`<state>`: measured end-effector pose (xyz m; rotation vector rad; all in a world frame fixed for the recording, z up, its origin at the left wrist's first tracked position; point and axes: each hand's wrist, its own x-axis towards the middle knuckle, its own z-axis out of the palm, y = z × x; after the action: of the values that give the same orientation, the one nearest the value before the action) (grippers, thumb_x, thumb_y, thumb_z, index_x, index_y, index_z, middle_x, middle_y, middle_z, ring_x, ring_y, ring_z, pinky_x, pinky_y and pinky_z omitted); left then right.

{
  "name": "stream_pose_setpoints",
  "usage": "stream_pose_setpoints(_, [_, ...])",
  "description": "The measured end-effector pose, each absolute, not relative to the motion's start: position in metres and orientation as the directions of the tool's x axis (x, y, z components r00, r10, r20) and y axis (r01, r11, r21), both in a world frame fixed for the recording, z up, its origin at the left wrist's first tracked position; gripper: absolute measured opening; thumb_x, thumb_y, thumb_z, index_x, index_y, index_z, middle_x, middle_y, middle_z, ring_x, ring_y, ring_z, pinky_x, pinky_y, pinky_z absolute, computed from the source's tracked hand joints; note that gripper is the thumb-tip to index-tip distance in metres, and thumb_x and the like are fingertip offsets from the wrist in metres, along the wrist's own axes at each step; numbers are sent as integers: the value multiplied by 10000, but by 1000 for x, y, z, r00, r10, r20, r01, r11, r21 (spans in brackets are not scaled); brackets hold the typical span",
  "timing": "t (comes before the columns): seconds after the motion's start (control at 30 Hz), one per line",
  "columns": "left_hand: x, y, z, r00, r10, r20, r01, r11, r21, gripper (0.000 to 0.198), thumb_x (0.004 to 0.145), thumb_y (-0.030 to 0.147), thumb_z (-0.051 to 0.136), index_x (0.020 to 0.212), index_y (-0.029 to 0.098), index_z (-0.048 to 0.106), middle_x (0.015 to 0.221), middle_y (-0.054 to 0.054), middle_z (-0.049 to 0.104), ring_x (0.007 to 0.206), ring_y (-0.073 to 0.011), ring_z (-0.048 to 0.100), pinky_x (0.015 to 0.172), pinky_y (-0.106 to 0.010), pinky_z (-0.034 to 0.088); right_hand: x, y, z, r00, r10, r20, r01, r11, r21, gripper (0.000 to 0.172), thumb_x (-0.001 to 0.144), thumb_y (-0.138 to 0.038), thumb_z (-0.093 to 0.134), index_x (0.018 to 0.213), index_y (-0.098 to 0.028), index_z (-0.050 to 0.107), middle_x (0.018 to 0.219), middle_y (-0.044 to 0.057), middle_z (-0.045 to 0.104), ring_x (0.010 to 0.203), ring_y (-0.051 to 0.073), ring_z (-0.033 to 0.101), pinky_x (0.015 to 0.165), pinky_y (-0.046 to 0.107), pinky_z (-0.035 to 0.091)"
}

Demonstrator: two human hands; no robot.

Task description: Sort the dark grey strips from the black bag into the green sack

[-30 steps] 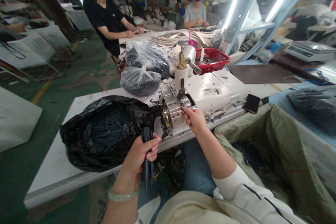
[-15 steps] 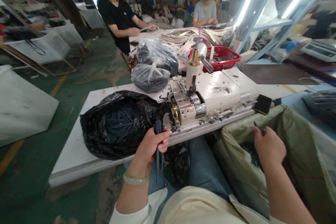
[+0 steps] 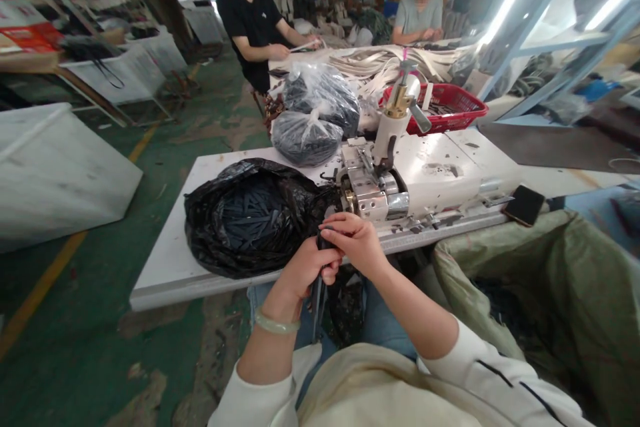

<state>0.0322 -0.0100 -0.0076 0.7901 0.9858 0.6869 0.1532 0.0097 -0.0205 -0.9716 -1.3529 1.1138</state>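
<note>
My left hand [image 3: 313, 265] is closed round a bundle of narrow dark strips [image 3: 317, 310], whose ends hang down below the fist. At the top of that bundle, the fingers of my right hand [image 3: 359, 241] pinch the strips, and both hands touch. Just left of them an open black plastic bag [image 3: 200, 243] lies on the white table, with a heap of dark blue-grey strips [image 3: 253, 213] inside. Right behind my hands stands a cream machine [image 3: 390, 140] with metal rollers and dark scraps around it.
A green sack [image 3: 470, 253] gapes at my right, dark pieces inside. Clear bags of dark pieces [image 3: 307, 140] sit behind the black bag. A red basket [image 3: 453, 121] and a phone [image 3: 524, 205] lie farther right. Two people [image 3: 253, 20] work across the table.
My right hand has moved left from above the green sack to the strips in my left hand. The view has shifted, so the table appears farther right.
</note>
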Motion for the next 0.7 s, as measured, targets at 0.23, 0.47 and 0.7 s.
stream_pose_setpoints(0.23, [14, -9, -11, 439, 787, -434, -347, 594, 726, 256, 702, 294, 730, 672, 111, 554, 493, 63, 431, 347, 11, 277, 346, -134, 213, 158, 21, -28, 154, 971, -185, -542, -74, -837, 211, 672, -336, 763, 801, -170, 743, 751, 22, 695, 520, 65, 551, 478, 170, 485])
stream_pose_setpoints(0.47, [18, -3, -9, 280, 884, -375, -433, 465, 772, 249, 694, 291, 739, 753, 100, 590, 493, 71, 429, 347, 6, 289, 344, -130, 230, 178, 10, -25, 159, 943, -294, -684, -110, -722, 251, 575, -291, 839, 707, -126, 703, 567, -1, 647, 517, 80, 627, 475, 111, 518])
stream_pose_setpoints(0.7, [22, -3, -9, 73, 942, -328, -491, 320, 810, 268, 651, 242, 750, 757, 159, 519, 489, 85, 444, 348, -7, 297, 352, -131, 236, 187, -20, -43, 59, 964, -259, -579, -178, -796, 239, 587, -245, 837, 729, -131, 684, 623, 23, 695, 575, 114, 673, 538, 145, 545])
